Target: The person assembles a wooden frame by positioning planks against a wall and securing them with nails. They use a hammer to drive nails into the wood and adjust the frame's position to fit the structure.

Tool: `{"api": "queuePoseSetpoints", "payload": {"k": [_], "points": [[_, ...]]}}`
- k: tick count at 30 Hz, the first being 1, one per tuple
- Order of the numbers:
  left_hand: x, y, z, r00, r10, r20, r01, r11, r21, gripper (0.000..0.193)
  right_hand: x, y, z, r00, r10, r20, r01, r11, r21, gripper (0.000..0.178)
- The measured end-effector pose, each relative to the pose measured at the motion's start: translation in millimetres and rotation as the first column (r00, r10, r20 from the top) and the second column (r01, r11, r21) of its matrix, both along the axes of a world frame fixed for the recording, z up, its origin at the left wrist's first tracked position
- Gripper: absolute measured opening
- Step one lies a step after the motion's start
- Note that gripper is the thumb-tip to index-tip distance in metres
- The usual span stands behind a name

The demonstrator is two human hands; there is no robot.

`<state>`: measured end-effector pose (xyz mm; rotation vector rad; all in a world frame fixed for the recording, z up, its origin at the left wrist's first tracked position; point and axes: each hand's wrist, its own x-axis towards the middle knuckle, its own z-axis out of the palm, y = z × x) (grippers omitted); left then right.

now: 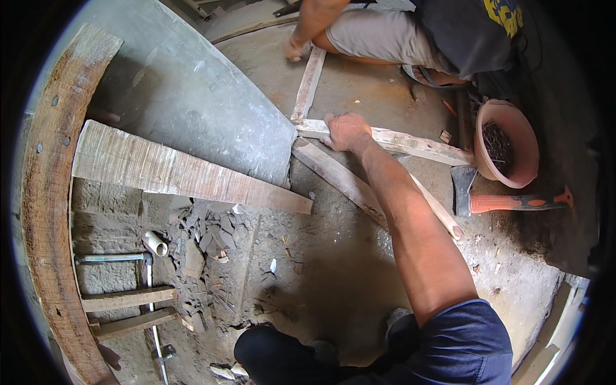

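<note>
The person's right hand (347, 131) is pressing flat, fingers spread, on the joint where wooden slats (391, 140) are lying crossed on the concrete floor (333, 269), a co-worker's hand (294, 49) steadying the far slat (308, 83), while the hammer (507, 202) and bowl of nails (507, 144) are sitting untouched nearby, so nailing seems unstarted; the left hand is out of view.

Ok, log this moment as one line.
right hand: pressing on wooden slat | left hand: not in view | hatchet beside pink bowl of nails | co-worker's hand on other slat

Right hand (347, 131) flat on wooden slat (410, 142); hatchet (491, 200), nail bowl (510, 138) nearby
</note>
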<state>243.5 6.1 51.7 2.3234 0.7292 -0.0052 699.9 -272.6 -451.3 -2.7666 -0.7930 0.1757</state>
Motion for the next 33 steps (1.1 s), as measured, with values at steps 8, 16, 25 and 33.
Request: {"api": "queuePoseSetpoints", "payload": {"k": [8, 16, 25, 33], "points": [[-2.2, -2.2, 3.7, 1.0, 0.011, -0.007, -0.011, 1.0, -0.004, 0.102, 1.5, 1.3, 0.2, 1.0, 0.006, -0.008, -0.006, 1.0, 0.009, 0.055], [-11.2, -3.9, 4.6, 1.0, 0.026, -0.003, -0.026, 0.999, -0.021, 0.103, 0.9, 4.0, 5.0, 1.0, 0.003, -0.012, -0.004, 0.999, -0.045, 0.055], [-15.3, -3.2, 5.7, 1.0, 0.022, -0.019, -0.023, 0.999, -0.029, 0.104, 5.3, 4.2, -6.5, 0.999, 0.017, 0.033, -0.016, 1.0, -0.014, 0.055], [-20.3, 4.0, 5.9, 1.0, 0.011, -0.029, -0.012, 0.999, -0.036, 0.105, 4.9, 4.6, -6.7, 0.999, 0.011, 0.038, -0.011, 1.0, -0.007, 0.056]]}}
